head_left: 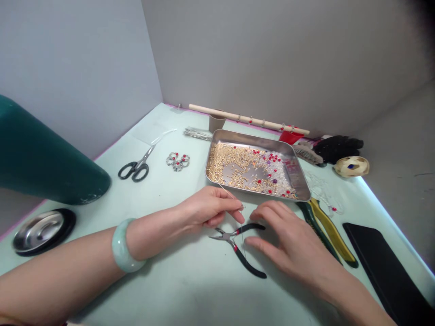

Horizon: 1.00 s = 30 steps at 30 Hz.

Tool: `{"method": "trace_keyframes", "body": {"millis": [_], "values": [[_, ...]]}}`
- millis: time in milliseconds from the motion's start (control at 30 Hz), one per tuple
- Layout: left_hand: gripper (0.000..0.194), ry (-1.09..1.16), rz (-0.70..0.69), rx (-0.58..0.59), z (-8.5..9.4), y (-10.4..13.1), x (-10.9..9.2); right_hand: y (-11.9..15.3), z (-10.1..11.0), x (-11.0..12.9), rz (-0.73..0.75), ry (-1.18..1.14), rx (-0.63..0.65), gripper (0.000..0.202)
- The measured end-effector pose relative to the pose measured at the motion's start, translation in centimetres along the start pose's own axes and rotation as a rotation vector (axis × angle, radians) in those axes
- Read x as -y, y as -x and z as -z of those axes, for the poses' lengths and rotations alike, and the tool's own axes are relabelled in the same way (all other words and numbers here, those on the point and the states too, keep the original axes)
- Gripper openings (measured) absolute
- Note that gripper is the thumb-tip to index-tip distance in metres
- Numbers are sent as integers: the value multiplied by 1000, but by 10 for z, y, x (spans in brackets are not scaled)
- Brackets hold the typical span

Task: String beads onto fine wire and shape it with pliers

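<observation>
My left hand [217, 206], with a pale green bangle [125, 246] on its wrist, pinches a thin wire [242, 231] between thumb and forefinger, in front of the metal tray. One end of the wire runs up over the hand toward the tray; another hangs down past the fingertips. Close by on the right, my right hand [283, 235] is open, thumb and fingers apart, over the handles of the black-handled pliers [249, 265]. These pliers lie on the table with jaws pointing left. Whether the right fingers touch them I cannot tell. Gold, clear and red beads [234, 158] lie in the metal tray [258, 195].
Scissors [137, 170] and a ring of beaded wire [177, 161] lie left of the tray. A dark green cylinder [50, 158] stands at far left above a shiny dish [41, 231]. Yellow-green handled pliers [331, 231] and a black phone-like slab [384, 267] lie right. Behind, a wooden rod [210, 111] rests on cups.
</observation>
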State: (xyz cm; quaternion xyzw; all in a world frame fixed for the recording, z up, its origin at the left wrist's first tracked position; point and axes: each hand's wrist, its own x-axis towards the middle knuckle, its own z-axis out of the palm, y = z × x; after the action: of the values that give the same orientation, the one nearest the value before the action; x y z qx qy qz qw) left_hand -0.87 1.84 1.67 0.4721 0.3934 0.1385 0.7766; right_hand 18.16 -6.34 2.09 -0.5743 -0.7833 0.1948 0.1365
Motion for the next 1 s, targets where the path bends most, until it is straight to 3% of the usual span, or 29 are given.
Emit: {"method": "trace_keyframes", "body": {"millis": [100, 233, 400, 700, 1000], "values": [[18, 20, 0, -10, 1, -1, 1, 4, 2, -1, 38, 103, 117, 39], [17, 45, 8, -28, 1, -2, 2, 13, -6, 6, 61, 144, 166, 55], [16, 63, -6, -30, 1, -1, 0, 17, -11, 13, 87, 128, 163, 37], [18, 159, -69, 8, 6, -1, -1, 9, 6, 1, 7, 242, 202, 23], [15, 229, -56, 41, 8, 1, -6, 9, 12, -11, -63, 186, 191, 18]]}}
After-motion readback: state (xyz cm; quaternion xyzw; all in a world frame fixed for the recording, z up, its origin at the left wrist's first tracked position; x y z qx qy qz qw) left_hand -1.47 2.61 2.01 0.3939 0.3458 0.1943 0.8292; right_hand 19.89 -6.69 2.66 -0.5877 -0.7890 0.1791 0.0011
